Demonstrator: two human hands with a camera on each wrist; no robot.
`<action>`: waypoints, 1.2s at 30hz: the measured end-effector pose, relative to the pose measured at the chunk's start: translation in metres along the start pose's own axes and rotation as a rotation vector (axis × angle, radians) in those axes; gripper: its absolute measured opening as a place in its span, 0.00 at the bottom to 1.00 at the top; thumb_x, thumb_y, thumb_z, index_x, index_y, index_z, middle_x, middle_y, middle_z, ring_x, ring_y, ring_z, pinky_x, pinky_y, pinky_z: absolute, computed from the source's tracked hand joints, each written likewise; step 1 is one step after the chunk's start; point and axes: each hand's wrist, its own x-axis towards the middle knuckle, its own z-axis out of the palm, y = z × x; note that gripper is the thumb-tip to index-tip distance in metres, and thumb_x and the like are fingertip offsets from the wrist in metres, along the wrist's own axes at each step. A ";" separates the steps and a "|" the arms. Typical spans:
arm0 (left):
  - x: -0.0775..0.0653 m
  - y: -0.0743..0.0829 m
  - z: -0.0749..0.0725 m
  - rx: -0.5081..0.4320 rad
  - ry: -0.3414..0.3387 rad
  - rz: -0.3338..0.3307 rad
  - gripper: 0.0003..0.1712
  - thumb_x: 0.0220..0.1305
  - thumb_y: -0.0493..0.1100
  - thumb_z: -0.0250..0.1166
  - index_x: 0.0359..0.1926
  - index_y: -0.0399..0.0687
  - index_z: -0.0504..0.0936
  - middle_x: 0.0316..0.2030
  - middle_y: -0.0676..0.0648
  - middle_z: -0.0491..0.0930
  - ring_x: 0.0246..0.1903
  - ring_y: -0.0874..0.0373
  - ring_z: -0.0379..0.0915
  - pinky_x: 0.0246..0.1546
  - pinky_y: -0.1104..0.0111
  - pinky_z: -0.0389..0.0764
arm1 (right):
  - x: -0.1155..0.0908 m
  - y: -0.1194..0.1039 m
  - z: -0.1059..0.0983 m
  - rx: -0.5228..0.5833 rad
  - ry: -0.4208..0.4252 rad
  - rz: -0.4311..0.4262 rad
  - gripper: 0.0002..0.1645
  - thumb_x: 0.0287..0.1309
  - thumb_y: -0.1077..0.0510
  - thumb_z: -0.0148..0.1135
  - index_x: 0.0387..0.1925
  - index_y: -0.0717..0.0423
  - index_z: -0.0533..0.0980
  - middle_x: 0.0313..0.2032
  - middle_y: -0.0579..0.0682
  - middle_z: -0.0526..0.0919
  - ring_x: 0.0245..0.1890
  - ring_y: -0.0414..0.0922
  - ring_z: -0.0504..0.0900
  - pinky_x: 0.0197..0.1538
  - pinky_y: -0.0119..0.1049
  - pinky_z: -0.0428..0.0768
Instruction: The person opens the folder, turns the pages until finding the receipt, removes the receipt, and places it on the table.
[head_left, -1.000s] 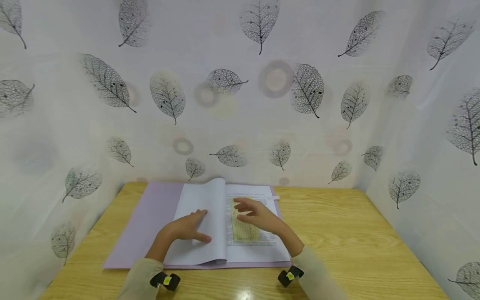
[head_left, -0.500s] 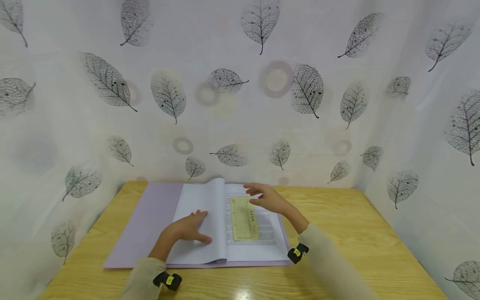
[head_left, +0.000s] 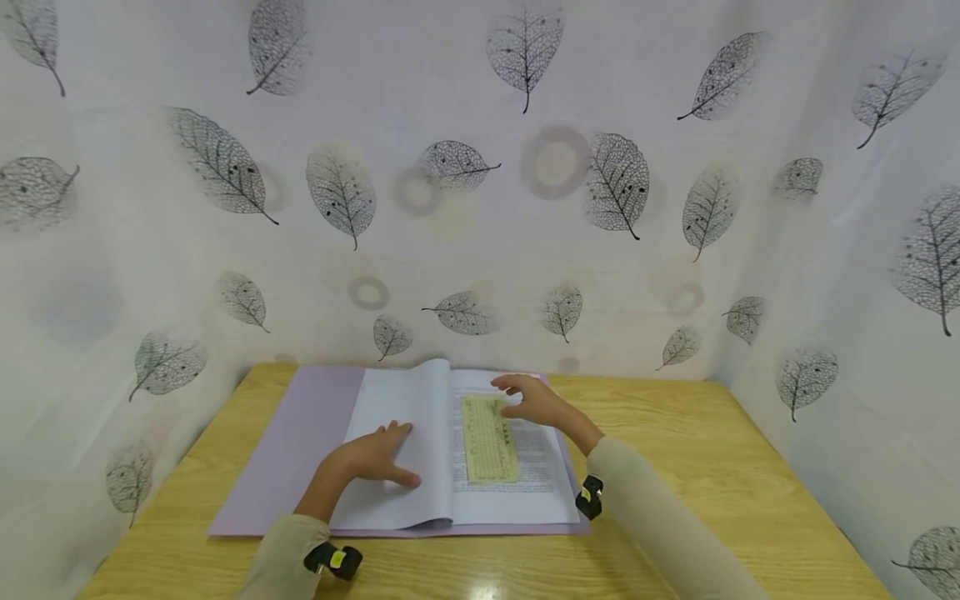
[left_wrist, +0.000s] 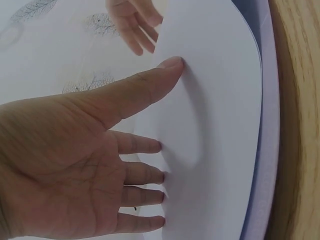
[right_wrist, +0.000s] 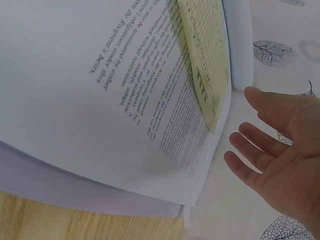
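Note:
A purple folder (head_left: 288, 450) lies spread on the table with white sheets inside. On its printed right-hand page (head_left: 513, 507) is a yellow paper slip (head_left: 489, 446) with a ruled grid. My left hand (head_left: 367, 458) rests on the blank turned pages (head_left: 397, 392) at the left, thumb and fingers spread; the left wrist view shows its fingertips (left_wrist: 161, 177) touching the paper. My right hand (head_left: 538, 402) is over the slip's upper right corner, fingers loosely bent and holding nothing. In the right wrist view, that hand (right_wrist: 285, 150) appears apart from the slip.
The turned pages bulge up beside the fold in the middle. A small pale tab (right_wrist: 187, 215) sticks out from the folder's edge. Wooden tabletop (head_left: 675, 467) extends to the right, and a leaf-patterned curtain (head_left: 480, 250) hangs behind and at both sides.
My right hand has shifted from over the yellow slip up and rightward, then slightly down, uncovering most of the slip. My left hand stays on the turned pages.

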 end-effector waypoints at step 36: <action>0.003 -0.001 0.003 0.009 0.012 -0.039 0.60 0.51 0.57 0.80 0.76 0.35 0.59 0.77 0.27 0.52 0.77 0.28 0.46 0.75 0.37 0.56 | 0.024 0.005 0.023 -0.146 -0.051 0.144 0.49 0.46 0.59 0.82 0.69 0.65 0.70 0.66 0.61 0.77 0.68 0.57 0.75 0.74 0.50 0.71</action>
